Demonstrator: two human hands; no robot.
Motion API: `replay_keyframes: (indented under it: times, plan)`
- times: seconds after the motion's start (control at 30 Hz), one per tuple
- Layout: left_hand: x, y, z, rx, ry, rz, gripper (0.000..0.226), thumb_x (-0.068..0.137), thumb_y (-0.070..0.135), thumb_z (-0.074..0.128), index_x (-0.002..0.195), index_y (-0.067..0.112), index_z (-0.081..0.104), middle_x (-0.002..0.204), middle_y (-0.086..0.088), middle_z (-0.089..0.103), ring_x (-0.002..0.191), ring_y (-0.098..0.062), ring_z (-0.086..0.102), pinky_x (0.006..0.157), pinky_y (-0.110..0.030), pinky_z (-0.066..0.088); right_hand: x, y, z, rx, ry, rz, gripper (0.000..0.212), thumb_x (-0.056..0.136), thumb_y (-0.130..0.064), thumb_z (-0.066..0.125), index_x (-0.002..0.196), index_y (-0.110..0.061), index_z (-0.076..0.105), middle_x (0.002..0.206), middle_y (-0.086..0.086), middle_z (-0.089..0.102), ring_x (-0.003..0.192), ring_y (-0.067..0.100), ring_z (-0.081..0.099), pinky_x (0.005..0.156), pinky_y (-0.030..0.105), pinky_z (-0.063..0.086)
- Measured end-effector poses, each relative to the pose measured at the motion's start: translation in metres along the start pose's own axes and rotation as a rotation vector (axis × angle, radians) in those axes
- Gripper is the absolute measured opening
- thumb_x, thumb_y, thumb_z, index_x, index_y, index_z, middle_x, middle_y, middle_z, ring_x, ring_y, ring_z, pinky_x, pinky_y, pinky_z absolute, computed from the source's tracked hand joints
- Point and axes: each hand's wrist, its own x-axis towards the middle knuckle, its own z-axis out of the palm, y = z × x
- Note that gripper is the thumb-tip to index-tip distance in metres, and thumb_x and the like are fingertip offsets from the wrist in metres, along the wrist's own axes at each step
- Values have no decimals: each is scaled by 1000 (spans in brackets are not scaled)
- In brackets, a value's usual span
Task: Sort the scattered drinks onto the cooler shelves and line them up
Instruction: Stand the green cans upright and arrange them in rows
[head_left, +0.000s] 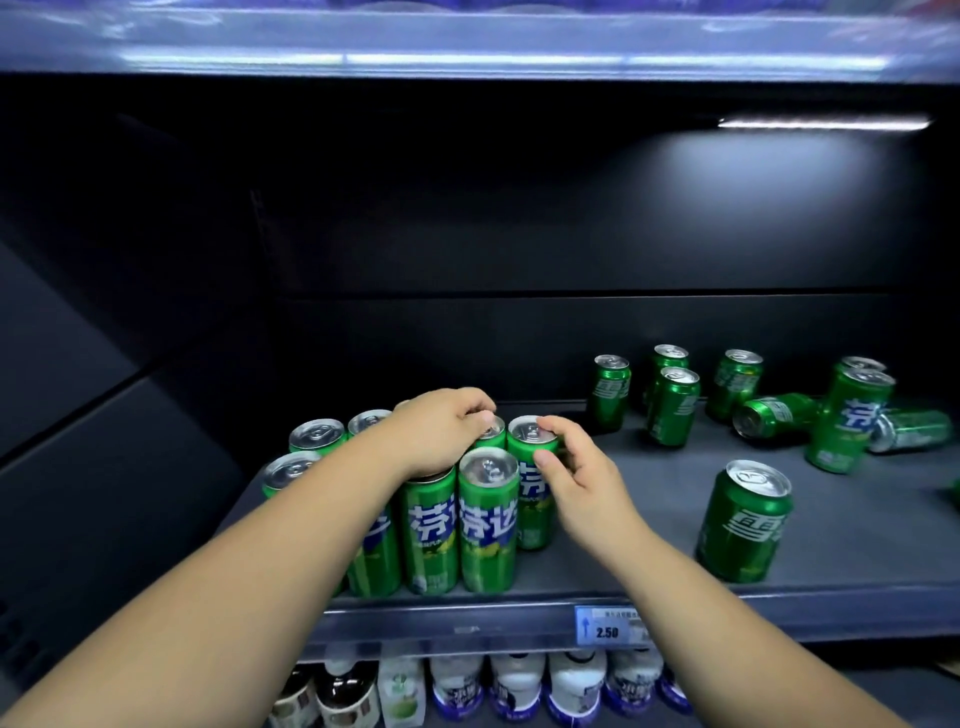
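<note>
Several tall green cans (488, 525) stand packed in rows at the left front of the dark cooler shelf (649, 519). My left hand (441, 431) rests curled over the tops of the group, fingertips on a rear can (492, 430). My right hand (571, 483) grips the rightmost tall can (530, 483), thumb on its side and a finger on its lid. More green cans are scattered at the right: one short can (743, 519) stands near the front, several stand at the back (672, 405), and two lie on their sides (774, 413).
A price tag reading 2.50 (608, 626) sits on the shelf's front rail. Below it, a lower shelf holds a row of white and dark bottles (519, 686). A lit shelf edge (467, 57) runs overhead. The cooler's dark side wall (130, 364) closes off the left.
</note>
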Motion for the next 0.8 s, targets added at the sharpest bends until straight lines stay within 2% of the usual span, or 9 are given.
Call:
replay_keyframes:
  times: [0.07,0.1,0.23,0.37,0.43,0.53,0.63,0.7,0.8]
  plan:
    - [0,-1,1,-30,-4,1,60,75,68,34,120,38,60,121,14,67,114,-13,61,102,-42,45,1,-1,0,4,-28,-8,34,100,-19,57,126,-40,54,114,-14,66,93,-2,61,80,13,45]
    - [2,-4,3,-40,-6,-6,60,74,69,33,119,41,60,120,15,67,114,-13,61,102,-42,45,1,-2,0,5,-37,-8,34,100,-19,57,124,-44,53,115,-15,66,97,-1,61,82,14,45]
    - [6,-3,1,-109,28,-58,25,95,47,44,107,41,65,111,13,69,105,-13,62,98,-38,48,1,-4,0,10,-34,-7,39,99,-20,57,112,-57,49,114,-19,66,95,3,63,84,20,48]
    - [14,3,-4,-39,20,-72,20,101,31,50,104,29,69,100,6,69,92,-13,61,77,-27,45,-1,-2,2,-6,-18,5,36,99,-28,57,114,-60,49,114,-17,66,88,15,64,84,29,52]
    - [16,3,-3,-8,34,-93,19,100,30,50,96,32,69,95,7,70,91,-13,63,77,-29,48,-1,-1,3,-16,-19,6,34,99,-29,56,117,-57,49,113,-17,66,88,14,63,84,31,52]
    - [17,4,-4,46,65,-126,20,97,31,51,85,36,66,95,9,71,93,-16,64,86,-36,54,-2,-2,2,-25,-16,-16,38,99,-28,56,114,-61,48,113,-19,66,92,8,63,84,26,51]
    - [15,7,-5,124,75,-123,19,97,32,49,85,37,64,99,9,70,98,-19,63,92,-41,51,-4,-2,0,-22,-2,-35,39,99,-23,57,117,-57,49,116,-19,65,100,3,62,83,17,47]
    - [14,5,-3,118,66,-108,20,98,32,48,87,38,64,97,10,69,95,-16,62,89,-39,52,-5,-2,0,-32,2,-46,38,100,-21,56,121,-52,50,117,-19,64,100,0,60,81,11,43]
    - [9,2,-4,36,18,-43,19,100,38,49,107,40,66,107,12,68,99,-11,62,90,-33,51,-3,2,2,-48,-25,-57,36,101,-21,53,132,-40,51,124,-17,61,107,0,58,84,12,43]
